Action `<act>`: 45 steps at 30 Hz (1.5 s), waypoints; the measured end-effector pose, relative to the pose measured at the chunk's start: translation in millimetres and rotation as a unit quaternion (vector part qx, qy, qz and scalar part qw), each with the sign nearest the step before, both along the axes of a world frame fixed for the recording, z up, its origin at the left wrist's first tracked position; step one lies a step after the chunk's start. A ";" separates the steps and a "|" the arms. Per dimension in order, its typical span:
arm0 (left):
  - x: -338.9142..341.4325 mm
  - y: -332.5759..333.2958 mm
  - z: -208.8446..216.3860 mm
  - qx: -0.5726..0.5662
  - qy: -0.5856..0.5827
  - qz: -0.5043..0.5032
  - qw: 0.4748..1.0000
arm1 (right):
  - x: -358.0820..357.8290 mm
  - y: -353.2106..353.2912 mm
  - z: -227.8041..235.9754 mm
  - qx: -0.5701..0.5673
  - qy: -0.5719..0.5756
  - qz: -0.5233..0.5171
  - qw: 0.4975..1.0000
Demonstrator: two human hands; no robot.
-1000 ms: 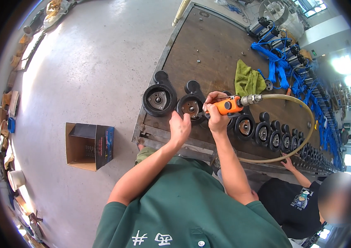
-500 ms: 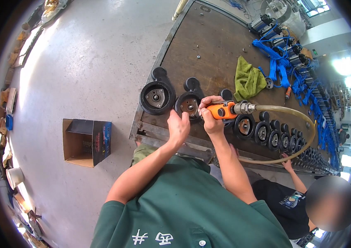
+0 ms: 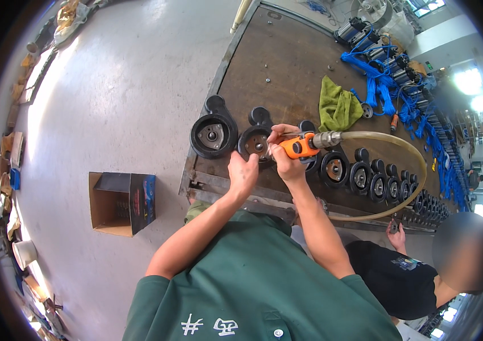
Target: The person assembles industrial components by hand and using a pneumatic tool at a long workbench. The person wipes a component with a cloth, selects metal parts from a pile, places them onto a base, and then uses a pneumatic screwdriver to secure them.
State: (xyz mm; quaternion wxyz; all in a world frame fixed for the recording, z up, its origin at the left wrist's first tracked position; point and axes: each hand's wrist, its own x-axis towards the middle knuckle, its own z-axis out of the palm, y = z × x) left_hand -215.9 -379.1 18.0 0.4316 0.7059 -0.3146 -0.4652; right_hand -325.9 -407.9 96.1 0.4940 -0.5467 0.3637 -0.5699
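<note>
My right hand (image 3: 290, 165) is wrapped round an orange air tool (image 3: 300, 146), whose metal fitting runs into a hose. The tool points left toward a black round housing (image 3: 254, 140) with a brown inner plate and a central shaft. My left hand (image 3: 243, 175) grips the near edge of this housing, thumb and fingers at its rim. Fingers of the right hand reach over the housing's right side, and the tool's tip is hidden among them. A similar black housing (image 3: 213, 136) with a grey inner plate lies just left.
More black housings (image 3: 361, 176) line the bench's near edge rightward. The hose (image 3: 423, 170) loops over them. A green cloth (image 3: 338, 108) and blue cable bundles (image 3: 386, 94) lie farther back. A co-worker's hand (image 3: 396, 234) holds a small dark part at right. An open carton (image 3: 143, 204) stands on the floor.
Both my hands and the orange air tool stay at the same housing, with little movement. The co-worker's hand has drawn back from the bench edge, now showing a small dark part. The view has shifted slightly.
</note>
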 end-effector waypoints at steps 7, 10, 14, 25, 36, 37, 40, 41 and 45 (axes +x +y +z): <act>9.5 -16.5 2.0 0.080 0.208 -0.036 0.974 | -5.1 -14.1 12.6 0.006 -0.053 -0.033 0.998; 9.4 -18.1 -4.7 0.084 0.221 -0.023 0.971 | -7.2 -21.2 25.0 -0.011 -0.087 -0.029 0.996; 7.9 -11.0 -1.3 0.049 0.245 -0.023 0.968 | -5.3 -35.9 25.6 -0.022 -0.049 -0.064 0.997; 27.5 37.6 43.1 -0.103 -0.197 -0.130 0.966 | -18.4 -2.6 25.3 0.025 -0.114 -0.033 0.993; 21.9 7.7 41.4 -0.314 -0.325 -0.212 0.866 | -5.3 -5.8 35.1 0.001 -0.064 -0.023 0.998; 20.7 6.1 40.1 -0.311 -0.327 -0.207 0.868 | -4.7 -12.8 35.5 0.005 -0.074 -0.033 0.997; 17.9 2.4 42.2 -0.313 -0.354 -0.217 0.854 | -2.3 -26.2 39.9 0.019 -0.083 -0.045 0.995; 16.2 1.2 42.3 -0.314 -0.368 -0.222 0.847 | -2.1 -27.8 37.1 0.014 -0.083 -0.045 0.995; 11.9 -6.2 44.9 -0.342 -0.307 -0.193 0.867 | -5.2 -22.3 35.1 0.007 -0.090 -0.063 0.994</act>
